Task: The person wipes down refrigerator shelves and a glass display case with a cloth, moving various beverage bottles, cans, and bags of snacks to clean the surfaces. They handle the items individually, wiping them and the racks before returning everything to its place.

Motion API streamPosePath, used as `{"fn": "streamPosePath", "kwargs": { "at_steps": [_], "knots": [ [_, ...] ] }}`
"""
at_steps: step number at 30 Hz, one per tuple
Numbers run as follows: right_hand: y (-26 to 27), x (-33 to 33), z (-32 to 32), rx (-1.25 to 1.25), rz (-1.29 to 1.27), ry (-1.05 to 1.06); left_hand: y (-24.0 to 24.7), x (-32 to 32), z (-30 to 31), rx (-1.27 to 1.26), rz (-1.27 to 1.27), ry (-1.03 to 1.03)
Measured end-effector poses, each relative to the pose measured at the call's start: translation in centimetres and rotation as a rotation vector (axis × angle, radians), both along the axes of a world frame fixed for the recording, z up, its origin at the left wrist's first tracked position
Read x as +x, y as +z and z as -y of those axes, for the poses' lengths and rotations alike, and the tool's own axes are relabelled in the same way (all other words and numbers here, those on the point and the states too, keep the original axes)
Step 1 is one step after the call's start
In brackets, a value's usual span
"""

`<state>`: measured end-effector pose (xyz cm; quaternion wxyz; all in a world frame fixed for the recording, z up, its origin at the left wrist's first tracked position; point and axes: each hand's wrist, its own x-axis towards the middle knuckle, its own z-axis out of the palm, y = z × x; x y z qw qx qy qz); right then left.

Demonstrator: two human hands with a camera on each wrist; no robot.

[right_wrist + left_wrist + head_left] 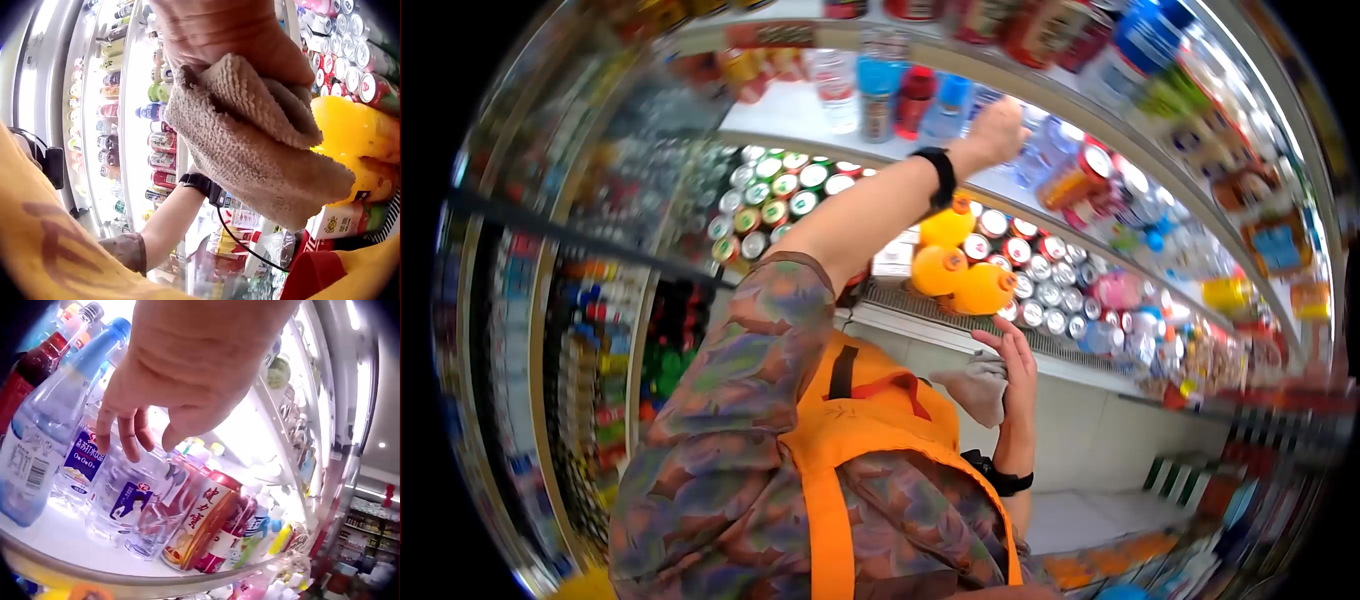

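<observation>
My left hand (998,132) reaches onto a lit drinks shelf. In the left wrist view, the fingers and thumb of this hand (181,369) come down round the top of a clear bottle (115,503) with a purple label; its cap is hidden. A blue-capped bottle (47,431) stands to one side, a red-gold can (203,519) to the other. Lower down, my right hand (1018,375) holds a crumpled grey cloth (978,388), some fingers extended. Seen from the right wrist, the cloth (250,144) hangs from the hand (231,31).
Below the shelf (785,125) are rows of can tops (1050,295) and large orange bottles (980,288), close to my right fingers. Another shelf of bottles runs above. A glass door edge (590,240) and more stocked racks stand at the left.
</observation>
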<state>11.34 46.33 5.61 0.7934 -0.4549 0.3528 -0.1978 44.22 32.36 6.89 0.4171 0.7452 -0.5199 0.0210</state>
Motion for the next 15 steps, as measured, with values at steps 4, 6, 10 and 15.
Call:
{"fn": "streamPosePath", "kwargs": {
  "at_steps": [4,6,10,15],
  "knots": [
    [-0.7,3.8,-0.6,-0.203,-0.123,0.264,-4.9,-2.8,-6.1,-0.347,0.069,-0.064],
    [-1.2,6.0,-1.2,-0.223,-0.116,0.377,1.8,-4.9,-15.9,-0.215,-0.183,-0.094],
    [-2.0,10.3,-3.8,-0.234,-0.187,0.619,5.2,-3.4,-32.5,-0.32,-0.095,0.089],
    [-3.1,17.3,-8.8,-0.219,-0.211,0.919,4.3,0.9,-52.0,-0.572,-0.081,0.612]
  ]
}}
